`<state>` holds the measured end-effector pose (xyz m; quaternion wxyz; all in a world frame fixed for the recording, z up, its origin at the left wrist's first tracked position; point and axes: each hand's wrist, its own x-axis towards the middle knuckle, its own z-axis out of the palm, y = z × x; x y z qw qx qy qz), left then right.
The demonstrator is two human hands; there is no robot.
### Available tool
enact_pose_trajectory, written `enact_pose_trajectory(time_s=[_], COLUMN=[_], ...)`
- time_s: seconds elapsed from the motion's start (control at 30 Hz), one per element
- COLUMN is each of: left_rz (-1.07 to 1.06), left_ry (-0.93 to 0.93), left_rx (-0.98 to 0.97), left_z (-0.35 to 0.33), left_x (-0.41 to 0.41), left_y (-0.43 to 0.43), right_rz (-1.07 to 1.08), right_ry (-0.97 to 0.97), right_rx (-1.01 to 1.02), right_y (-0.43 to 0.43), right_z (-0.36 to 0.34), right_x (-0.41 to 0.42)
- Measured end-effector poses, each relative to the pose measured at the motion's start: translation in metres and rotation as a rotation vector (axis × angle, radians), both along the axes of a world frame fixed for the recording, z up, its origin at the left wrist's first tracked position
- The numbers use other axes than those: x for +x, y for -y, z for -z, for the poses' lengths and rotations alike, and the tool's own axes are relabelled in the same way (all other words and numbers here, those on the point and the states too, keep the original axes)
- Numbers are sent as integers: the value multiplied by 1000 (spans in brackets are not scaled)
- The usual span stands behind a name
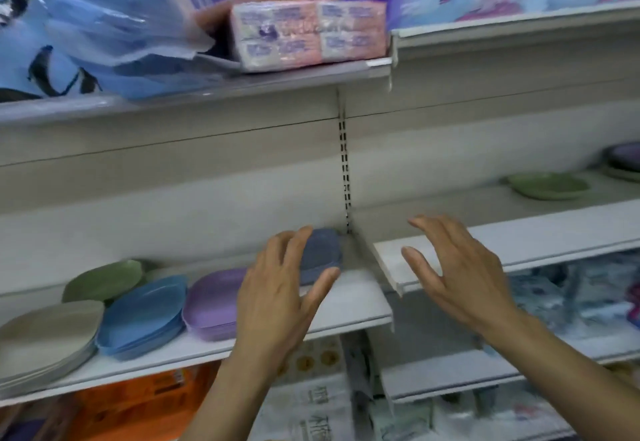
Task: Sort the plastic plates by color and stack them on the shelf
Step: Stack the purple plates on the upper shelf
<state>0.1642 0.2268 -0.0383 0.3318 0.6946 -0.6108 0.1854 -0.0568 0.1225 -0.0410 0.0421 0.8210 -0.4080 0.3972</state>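
Both hands hover open, holding nothing: left hand over the dark blue plates, right hand at 3 o'clock, fingers spread above the shelf.

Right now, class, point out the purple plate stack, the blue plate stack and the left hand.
purple plate stack (213, 297): head view, top plate's bowl.
blue plate stack (145, 314): head view, top plate's centre.
left hand (277, 297): head view, back of hand.
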Motion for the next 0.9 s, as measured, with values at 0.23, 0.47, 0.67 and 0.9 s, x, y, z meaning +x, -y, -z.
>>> enact_pose_trajectory(time_s=[0.23, 0.47, 0.67, 0.9], left_rz=[174, 336, 451, 579], left_ry=[35, -1, -110, -230], left_rx=[70, 154, 222, 328], left_z=[1, -2, -7, -25], left_x=[-141, -320, -439, -528], left_y=[76, 154, 211, 296], right_rz=[202, 351, 443, 494], right_ry=[-33, -153, -226, -186], right_rx=[81, 165, 230, 297], right_y=[35, 66, 101, 162], right_z=[2, -15, -20, -20], right_x=[-157, -339, -467, -563])
